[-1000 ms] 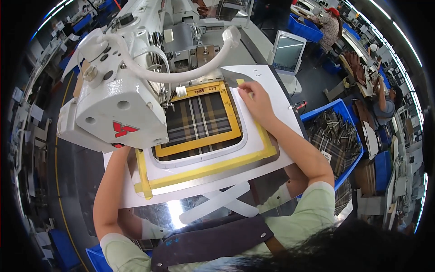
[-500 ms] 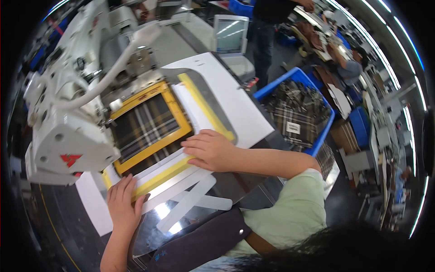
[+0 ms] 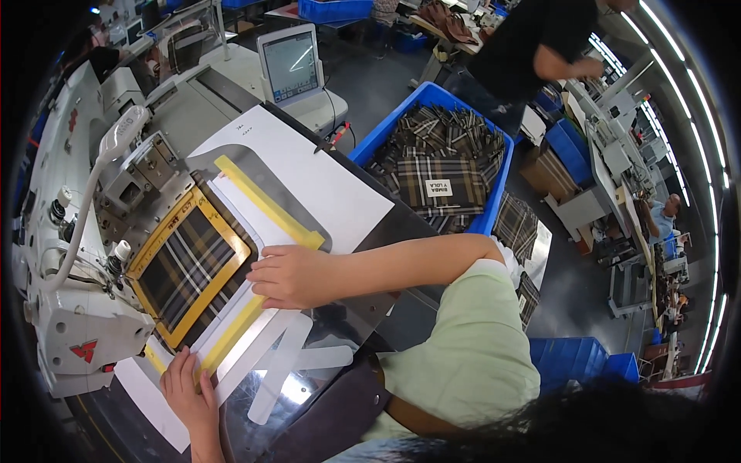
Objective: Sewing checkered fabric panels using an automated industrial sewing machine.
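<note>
Brown-and-black plaid fabric (image 3: 185,266) lies under a yellow rectangular clamp frame (image 3: 212,293) at the white sewing machine (image 3: 85,316). Around it is a white template with strips of yellow tape (image 3: 231,333). My left hand (image 3: 189,390) rests on the template's near-left edge, fingers stretched out and holding nothing. At the frame's right corner, my right hand (image 3: 289,276) lies flat with its fingers on the template and fabric edge. Its palm partly hides the near tape strip.
White plastic strips (image 3: 282,370) lie crossed on the shiny tabletop near me. White paper (image 3: 347,208) extends beneath the template. A blue bin (image 3: 503,174) of plaid pieces (image 3: 455,177) stands to the right. Behind are a control screen (image 3: 289,65) and a person in dark clothes (image 3: 525,54).
My view has turned to the right, so the machine and template sit farther left. Both hands stay at the same places on the template. The person behind the bin has moved right.
</note>
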`<state>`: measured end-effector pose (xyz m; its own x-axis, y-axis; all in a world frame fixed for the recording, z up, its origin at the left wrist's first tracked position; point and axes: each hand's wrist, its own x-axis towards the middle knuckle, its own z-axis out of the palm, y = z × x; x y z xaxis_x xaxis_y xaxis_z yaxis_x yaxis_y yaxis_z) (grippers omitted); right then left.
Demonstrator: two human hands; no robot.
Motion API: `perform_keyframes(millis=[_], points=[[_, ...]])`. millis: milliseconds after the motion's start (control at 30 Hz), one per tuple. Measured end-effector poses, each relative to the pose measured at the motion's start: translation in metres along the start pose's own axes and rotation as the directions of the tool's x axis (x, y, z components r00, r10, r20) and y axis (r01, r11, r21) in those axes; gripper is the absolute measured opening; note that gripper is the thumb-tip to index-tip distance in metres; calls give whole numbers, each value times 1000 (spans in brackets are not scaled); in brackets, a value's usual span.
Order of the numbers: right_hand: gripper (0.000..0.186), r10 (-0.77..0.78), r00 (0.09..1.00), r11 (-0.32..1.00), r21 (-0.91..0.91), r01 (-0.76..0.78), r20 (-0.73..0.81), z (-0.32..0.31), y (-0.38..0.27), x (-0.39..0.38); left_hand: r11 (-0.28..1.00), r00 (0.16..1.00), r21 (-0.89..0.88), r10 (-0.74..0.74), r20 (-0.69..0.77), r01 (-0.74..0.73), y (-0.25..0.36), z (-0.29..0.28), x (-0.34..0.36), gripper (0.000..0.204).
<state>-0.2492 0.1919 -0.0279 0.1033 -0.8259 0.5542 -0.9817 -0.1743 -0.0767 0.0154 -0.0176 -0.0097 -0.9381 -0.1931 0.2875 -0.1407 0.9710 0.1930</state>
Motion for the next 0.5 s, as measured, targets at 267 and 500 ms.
perform_keyframes(millis=[267,500], points=[[21,808,523,464,-254,-848,-272,-108,133,-124,999,997,-6,47,-61,-47,-4,0,-8,25],[20,853,496,425,-330,-843,-166,-120,164,-252,999,996,-11,48,-72,-49,-4,4,-4,24]])
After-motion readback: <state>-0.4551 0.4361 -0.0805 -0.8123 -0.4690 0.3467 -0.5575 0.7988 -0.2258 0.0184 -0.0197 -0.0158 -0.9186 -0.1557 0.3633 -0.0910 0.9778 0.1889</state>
